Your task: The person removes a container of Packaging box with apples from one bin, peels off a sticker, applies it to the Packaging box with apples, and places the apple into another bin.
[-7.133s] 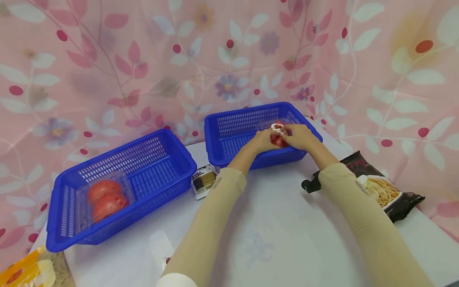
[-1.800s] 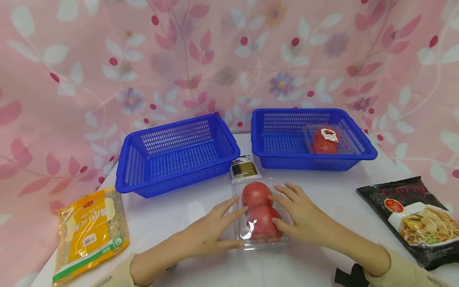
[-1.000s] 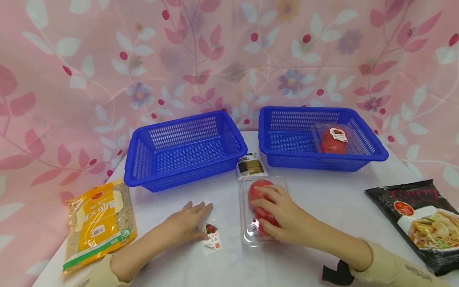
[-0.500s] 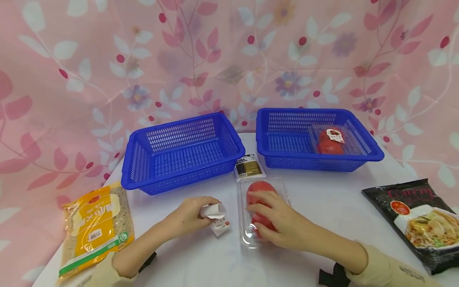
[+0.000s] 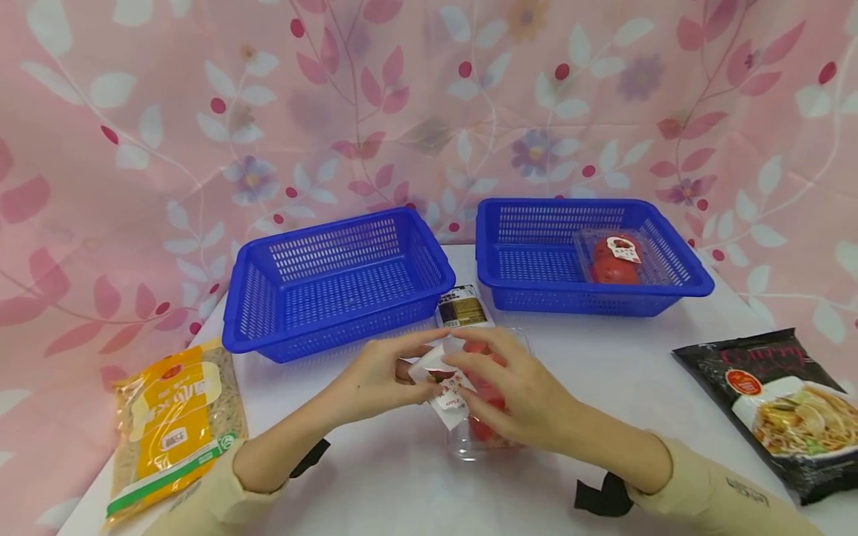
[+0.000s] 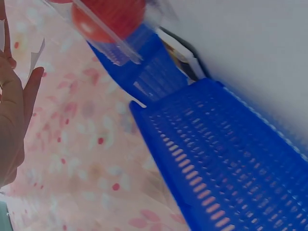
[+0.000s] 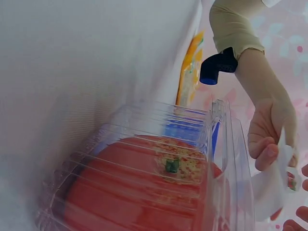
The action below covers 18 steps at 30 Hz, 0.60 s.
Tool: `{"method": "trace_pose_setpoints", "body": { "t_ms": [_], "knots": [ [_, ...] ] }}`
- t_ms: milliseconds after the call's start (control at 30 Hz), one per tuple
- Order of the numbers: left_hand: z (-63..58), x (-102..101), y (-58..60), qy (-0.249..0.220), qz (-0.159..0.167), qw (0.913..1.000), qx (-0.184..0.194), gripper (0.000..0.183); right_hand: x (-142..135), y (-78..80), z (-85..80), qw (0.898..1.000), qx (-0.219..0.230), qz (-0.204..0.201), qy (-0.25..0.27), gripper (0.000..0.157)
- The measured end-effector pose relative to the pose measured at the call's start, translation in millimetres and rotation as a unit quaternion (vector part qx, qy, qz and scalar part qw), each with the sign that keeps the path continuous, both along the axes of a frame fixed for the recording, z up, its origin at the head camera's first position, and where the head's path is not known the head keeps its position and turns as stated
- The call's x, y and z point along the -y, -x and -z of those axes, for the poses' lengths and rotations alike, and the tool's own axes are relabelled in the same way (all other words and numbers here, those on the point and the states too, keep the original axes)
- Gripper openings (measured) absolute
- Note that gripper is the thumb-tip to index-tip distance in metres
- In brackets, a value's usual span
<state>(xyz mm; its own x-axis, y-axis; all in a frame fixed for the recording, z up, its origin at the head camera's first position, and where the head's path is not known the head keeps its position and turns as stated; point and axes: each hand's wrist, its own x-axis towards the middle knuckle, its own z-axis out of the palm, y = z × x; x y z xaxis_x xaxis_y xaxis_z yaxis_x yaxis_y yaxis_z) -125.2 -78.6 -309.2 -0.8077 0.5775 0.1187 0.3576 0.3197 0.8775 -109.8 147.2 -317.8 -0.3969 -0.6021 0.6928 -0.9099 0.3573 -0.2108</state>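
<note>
Label sheet (image 5: 452, 403) pinched in left hand (image 5: 375, 378) over clear fruit box (image 5: 462, 450), right hand (image 5: 526, 391) at sheet's edge, its grip unclear; uneven pull could tear sheet.

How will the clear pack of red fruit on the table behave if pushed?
Probably slides rather than tips: the clear pack lies flat on the table. It likely flexes if squeezed; its ribbed plastic looks thin. The red fruit probably won't roll away: the plastic encloses it.
</note>
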Motion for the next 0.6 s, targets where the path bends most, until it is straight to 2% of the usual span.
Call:
{"method": "trace_pose_setpoints", "body": {
  "t_ms": [167, 267, 433, 600],
  "knots": [
    [-7.5, -10, -2.4, -0.002, 0.034, 0.9993, -0.018, 0.056, -1, 2.1, -1.3, 1.0, -0.019, -0.003, 0.015, 0.017],
    [-8.5, -14, -3.4, -0.001, 0.049, 0.9981, -0.036, 0.052, -3, 3.2, -1.0, 0.999, -0.023, -0.004, 0.022, 0.012],
    [-7.3, -17, -3.9, 0.0, 0.06, 0.9963, -0.062, 0.055, -6, 3.3, -0.3, 0.999, -0.019, 0.001, 0.028, 0.01],
    [-7.6, -17, -6.0, 0.011, 0.056, 0.9946, -0.087, 0.061, -8, 2.0, 1.3, 0.999, -0.012, 0.009, 0.029, 0.015]
  ]
}}
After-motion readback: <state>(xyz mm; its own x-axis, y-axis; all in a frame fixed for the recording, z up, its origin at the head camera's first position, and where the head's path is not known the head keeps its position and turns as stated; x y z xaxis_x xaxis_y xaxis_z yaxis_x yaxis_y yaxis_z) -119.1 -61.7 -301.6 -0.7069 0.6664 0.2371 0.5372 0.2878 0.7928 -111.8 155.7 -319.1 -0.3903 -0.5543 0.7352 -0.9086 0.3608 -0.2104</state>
